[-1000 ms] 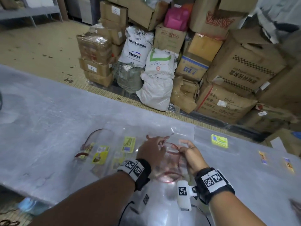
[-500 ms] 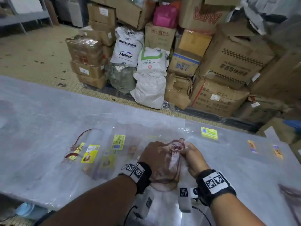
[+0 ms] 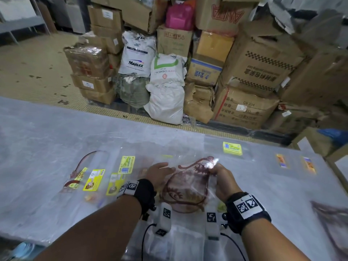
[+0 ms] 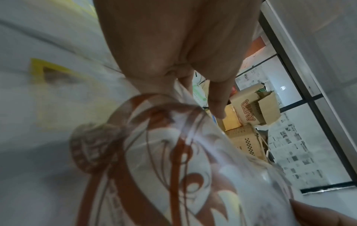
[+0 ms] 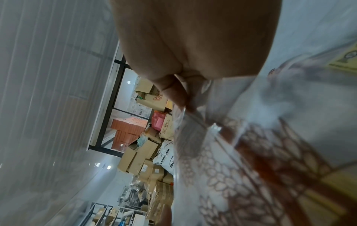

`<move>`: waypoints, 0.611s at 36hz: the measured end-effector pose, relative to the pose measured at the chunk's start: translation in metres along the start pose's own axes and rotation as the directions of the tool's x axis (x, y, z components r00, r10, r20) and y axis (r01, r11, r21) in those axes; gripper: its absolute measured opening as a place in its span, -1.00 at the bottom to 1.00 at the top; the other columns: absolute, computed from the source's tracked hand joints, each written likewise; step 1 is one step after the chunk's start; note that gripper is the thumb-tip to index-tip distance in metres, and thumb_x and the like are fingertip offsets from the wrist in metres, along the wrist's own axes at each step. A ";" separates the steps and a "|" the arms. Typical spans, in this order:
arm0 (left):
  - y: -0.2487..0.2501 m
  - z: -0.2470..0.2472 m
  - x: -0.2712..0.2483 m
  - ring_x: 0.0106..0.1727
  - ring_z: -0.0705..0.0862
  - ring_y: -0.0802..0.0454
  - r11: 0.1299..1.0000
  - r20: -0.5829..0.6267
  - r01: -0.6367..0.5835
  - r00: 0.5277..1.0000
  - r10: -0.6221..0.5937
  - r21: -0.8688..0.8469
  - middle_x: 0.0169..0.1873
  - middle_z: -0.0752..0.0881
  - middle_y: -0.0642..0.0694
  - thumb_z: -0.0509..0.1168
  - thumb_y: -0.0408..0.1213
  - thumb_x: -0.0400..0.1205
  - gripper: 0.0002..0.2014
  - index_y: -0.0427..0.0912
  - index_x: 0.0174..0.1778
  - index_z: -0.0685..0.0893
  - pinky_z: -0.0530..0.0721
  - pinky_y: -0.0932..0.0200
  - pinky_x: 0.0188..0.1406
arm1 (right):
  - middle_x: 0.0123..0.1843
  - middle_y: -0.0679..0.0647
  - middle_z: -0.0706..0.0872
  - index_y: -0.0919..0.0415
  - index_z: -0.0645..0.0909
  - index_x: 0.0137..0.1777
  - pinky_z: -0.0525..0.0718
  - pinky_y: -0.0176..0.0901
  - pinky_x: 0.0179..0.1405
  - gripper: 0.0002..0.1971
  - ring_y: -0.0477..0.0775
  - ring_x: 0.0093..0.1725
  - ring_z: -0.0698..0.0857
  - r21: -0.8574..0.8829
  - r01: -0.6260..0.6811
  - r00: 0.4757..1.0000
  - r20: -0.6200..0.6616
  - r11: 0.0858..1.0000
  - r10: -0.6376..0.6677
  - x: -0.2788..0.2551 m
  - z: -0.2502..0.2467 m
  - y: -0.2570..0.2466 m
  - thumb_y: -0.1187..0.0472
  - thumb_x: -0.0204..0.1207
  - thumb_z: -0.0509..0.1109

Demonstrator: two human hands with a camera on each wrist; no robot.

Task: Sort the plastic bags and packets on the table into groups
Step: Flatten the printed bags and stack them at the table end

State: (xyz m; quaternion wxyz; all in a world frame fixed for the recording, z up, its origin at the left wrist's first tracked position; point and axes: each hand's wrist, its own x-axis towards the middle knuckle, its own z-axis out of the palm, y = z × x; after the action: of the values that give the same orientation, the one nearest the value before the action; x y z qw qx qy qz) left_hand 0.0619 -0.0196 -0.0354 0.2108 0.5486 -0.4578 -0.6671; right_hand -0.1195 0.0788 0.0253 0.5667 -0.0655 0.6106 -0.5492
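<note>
A clear plastic bag with red-brown print (image 3: 188, 187) is stretched between my hands above the grey table (image 3: 37, 140). My right hand (image 3: 213, 167) pinches its top right corner. My left hand (image 3: 170, 167) holds the bag's left edge, index finger straight. The left wrist view shows the printed bag (image 4: 173, 168) running up between thumb and fingers (image 4: 218, 104). The right wrist view shows my right hand (image 5: 185, 104) pinched on the bag's (image 5: 251, 152) clear edge.
Yellow-labelled packets (image 3: 128, 164) (image 3: 94, 179) (image 3: 114, 183) lie left of my hands, one with red print (image 3: 75, 178) farthest left. A yellow packet (image 3: 232, 147) and small orange-labelled ones (image 3: 281, 161) lie back right. Another printed bag (image 3: 331, 219) is at the right edge. Boxes and sacks (image 3: 165, 91) stand beyond the table.
The printed bag lay under my hands on the table, then bunched over my left hand; now it is raised and spread wider, with my right hand moved right.
</note>
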 end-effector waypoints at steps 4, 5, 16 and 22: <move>0.006 0.002 -0.003 0.28 0.62 -0.11 1.000 -0.007 -0.003 1.000 0.003 0.013 0.38 0.63 -0.27 0.59 -0.16 0.48 -0.33 -0.34 0.46 0.56 0.57 0.08 0.27 | 0.14 0.45 0.72 0.43 0.56 0.21 0.60 0.38 0.33 -0.66 0.40 0.14 0.73 -0.064 0.106 0.994 -0.025 0.992 -0.108 0.005 -0.009 0.002 0.55 0.52 0.07; 0.006 0.004 0.000 0.32 0.65 -0.18 0.999 0.010 0.005 1.000 -0.005 0.038 0.36 0.65 -0.29 0.67 0.03 0.31 -0.18 -0.31 0.41 0.61 0.59 -0.01 0.37 | 0.09 0.41 0.72 0.42 0.56 0.22 0.61 0.34 0.33 -0.63 0.34 0.07 0.73 -0.068 0.121 0.992 -0.015 0.990 -0.123 0.005 -0.012 0.001 0.56 0.52 0.05; 0.000 0.008 0.006 0.11 0.76 -0.38 0.991 0.157 0.068 0.984 -0.085 0.114 0.06 0.79 -0.40 0.68 -0.05 0.29 -0.42 -0.30 0.12 0.74 0.68 -0.32 0.25 | 0.07 0.41 0.78 0.47 0.66 0.12 0.64 0.20 0.20 -0.78 0.36 0.08 0.74 -0.300 0.167 0.986 0.030 0.939 -0.166 0.012 -0.027 0.004 0.46 0.54 0.27; 0.009 0.009 0.002 -0.08 0.76 -0.29 0.990 0.127 0.016 0.991 -0.034 0.142 -0.09 0.79 -0.31 0.44 -0.21 0.60 -0.69 -0.38 0.09 0.64 0.70 -0.16 -0.06 | -0.14 0.32 0.73 0.38 0.58 0.09 0.63 0.04 -0.25 -0.59 0.21 -0.24 0.71 -0.495 0.074 0.995 -0.023 0.866 -0.097 0.026 -0.042 0.017 0.25 0.28 0.57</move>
State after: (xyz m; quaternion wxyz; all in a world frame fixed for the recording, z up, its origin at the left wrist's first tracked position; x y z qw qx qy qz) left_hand 0.0509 -0.0225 -0.0290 0.1329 0.5236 -0.5096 -0.6697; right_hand -0.1519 0.0918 -0.0137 0.4919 -0.2222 0.7402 -0.4011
